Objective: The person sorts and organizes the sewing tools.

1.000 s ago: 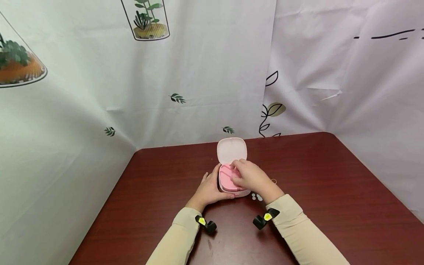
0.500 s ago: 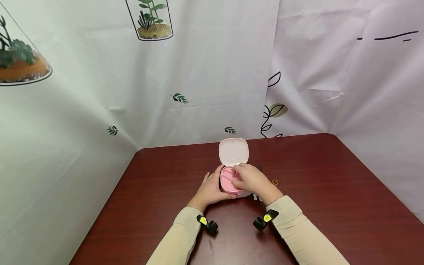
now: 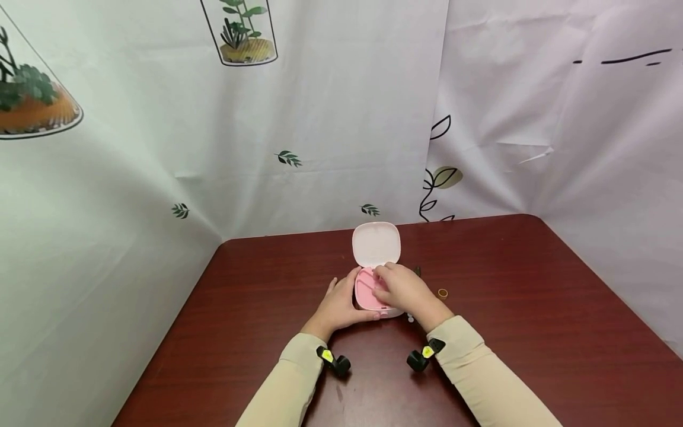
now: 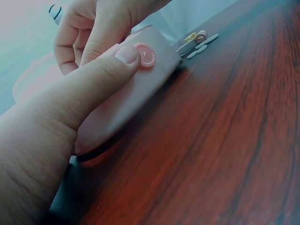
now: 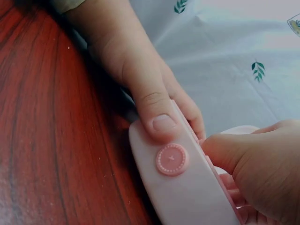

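Note:
A small pale pink jewelry box (image 3: 393, 314) stands on the table with its lid (image 3: 376, 244) tipped back. Inside sits a pink tray (image 3: 366, 292) with raised dividers. My left hand (image 3: 340, 305) grips the box from the left, the thumb along the front wall beside a round pink button (image 5: 172, 159). Over the tray's right half, my right hand (image 3: 402, 289) has its fingers bent down and pinches the tray; the fingertips are partly hidden. In the left wrist view the right hand (image 4: 101, 33) is bent over the box rim.
Right of the box lie a gold ring (image 3: 443, 293), a small dark green thing (image 3: 417, 271) and small white pieces (image 3: 411, 318), partly covered by the right hand. More flat pale pieces (image 4: 201, 48) show past the box corner. The dark red table (image 3: 512, 284) ends at a printed curtain (image 3: 331, 118).
The pink tray sat higher and out of line with the box; it has turned slightly and now lies lower, level in it. The right hand went down with it. The left hand keeps its grip.

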{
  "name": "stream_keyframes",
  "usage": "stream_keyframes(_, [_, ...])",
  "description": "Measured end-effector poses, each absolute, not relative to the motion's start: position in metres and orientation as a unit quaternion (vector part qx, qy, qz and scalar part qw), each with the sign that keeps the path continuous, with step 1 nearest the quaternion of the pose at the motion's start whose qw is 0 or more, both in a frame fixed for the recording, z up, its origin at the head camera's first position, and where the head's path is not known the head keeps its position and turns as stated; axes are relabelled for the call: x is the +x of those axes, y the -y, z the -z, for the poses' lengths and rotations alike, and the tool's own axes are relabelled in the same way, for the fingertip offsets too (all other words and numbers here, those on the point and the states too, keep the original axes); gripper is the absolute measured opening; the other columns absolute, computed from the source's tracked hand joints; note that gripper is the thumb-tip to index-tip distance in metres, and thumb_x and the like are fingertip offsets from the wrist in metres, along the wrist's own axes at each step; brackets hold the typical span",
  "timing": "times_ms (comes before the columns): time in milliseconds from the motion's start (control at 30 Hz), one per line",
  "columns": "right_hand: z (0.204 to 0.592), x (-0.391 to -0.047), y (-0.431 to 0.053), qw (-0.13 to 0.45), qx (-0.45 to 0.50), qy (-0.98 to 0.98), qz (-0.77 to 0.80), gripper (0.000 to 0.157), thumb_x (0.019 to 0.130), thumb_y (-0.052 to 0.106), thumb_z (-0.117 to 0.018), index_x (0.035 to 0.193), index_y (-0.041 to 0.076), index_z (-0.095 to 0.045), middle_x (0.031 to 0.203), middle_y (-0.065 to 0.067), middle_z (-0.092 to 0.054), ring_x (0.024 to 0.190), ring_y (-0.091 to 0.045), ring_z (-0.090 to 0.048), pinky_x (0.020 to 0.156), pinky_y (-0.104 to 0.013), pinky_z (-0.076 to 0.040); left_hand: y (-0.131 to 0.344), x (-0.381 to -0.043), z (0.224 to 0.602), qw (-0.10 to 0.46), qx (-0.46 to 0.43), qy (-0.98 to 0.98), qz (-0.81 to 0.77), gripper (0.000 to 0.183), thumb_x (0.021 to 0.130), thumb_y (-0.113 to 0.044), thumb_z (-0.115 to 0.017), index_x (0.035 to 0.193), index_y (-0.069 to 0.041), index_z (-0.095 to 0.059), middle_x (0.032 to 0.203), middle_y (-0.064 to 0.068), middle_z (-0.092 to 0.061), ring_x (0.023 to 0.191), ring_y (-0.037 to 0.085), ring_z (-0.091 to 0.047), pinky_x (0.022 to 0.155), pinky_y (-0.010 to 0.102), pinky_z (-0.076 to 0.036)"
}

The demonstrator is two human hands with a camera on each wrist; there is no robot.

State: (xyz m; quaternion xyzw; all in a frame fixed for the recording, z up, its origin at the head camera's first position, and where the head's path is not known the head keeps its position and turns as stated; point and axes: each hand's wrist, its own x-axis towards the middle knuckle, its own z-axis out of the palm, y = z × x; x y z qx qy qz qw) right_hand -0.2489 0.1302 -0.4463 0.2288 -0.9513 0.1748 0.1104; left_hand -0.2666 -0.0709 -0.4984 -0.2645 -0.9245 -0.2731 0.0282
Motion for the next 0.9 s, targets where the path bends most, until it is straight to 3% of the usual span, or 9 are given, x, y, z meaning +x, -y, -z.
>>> stream_keyframes(233, [0.447, -0.248, -0.131, 0.115, 0.224, 0.951, -0.182, 0.028, 0.086, 0.029, -0.079, 0.102, 0.010, -0.068, 0.089, -0.002, -0.062, 0.079, -0.019, -0.058, 0.075, -0.039, -0.054, 0.071, -0.267, 0.499, 0.031, -0.266, 0.925, 0.271, 0.121, 0.069, -0.069, -0.080, 0.160, -0.012, -0.024, 0.156, 0.004, -0.044, 0.141, 0.021, -0.044, 0.121, 0.058, -0.016])
stream_keyframes(367, [0.445, -0.248, -0.134, 0.127, 0.238, 0.940, -0.207, 0.020, 0.087, 0.024, -0.077, 0.097, 0.010, -0.068, 0.084, -0.001, -0.060, 0.074, -0.017, -0.055, 0.070, -0.036, -0.051, 0.071, -0.267, 0.499, 0.034, -0.270, 0.923, 0.271, 0.119, 0.070, -0.069, -0.079, 0.160, -0.012, -0.024, 0.157, 0.004, -0.043, 0.142, 0.021, -0.043, 0.120, 0.059, -0.016])
stream_keyframes(533, [0.440, -0.250, -0.142, 0.170, 0.233, 0.919, -0.270, 0.010, 0.088, 0.018, -0.076, 0.093, 0.012, -0.070, 0.089, 0.000, -0.065, 0.079, -0.017, -0.060, 0.074, -0.037, -0.053, 0.071, -0.265, 0.498, 0.031, -0.271, 0.923, 0.272, 0.119, 0.070, -0.070, -0.079, 0.159, -0.014, -0.025, 0.157, 0.002, -0.043, 0.142, 0.018, -0.042, 0.120, 0.059, -0.016])
stream_keyframes(733, [0.433, -0.257, -0.159, 0.245, 0.169, 0.895, -0.332, 0.003, 0.091, 0.014, -0.070, 0.093, 0.012, -0.070, 0.083, 0.000, -0.065, 0.075, -0.016, -0.059, 0.068, -0.035, -0.051, 0.070, -0.268, 0.498, 0.036, -0.271, 0.922, 0.273, 0.119, 0.067, -0.073, -0.078, 0.159, -0.018, -0.026, 0.154, -0.002, -0.046, 0.141, 0.015, -0.042, 0.120, 0.058, -0.017])
stream_keyframes(900, [0.430, -0.259, -0.176, 0.222, 0.095, 0.902, -0.358, 0.008, 0.095, 0.021, -0.066, 0.098, 0.014, -0.069, 0.082, -0.001, -0.064, 0.073, -0.018, -0.056, 0.067, -0.036, -0.047, 0.071, -0.268, 0.499, 0.044, -0.274, 0.919, 0.280, 0.117, 0.066, -0.073, -0.079, 0.157, -0.020, -0.028, 0.151, -0.004, -0.048, 0.140, 0.013, -0.043, 0.120, 0.058, -0.018])
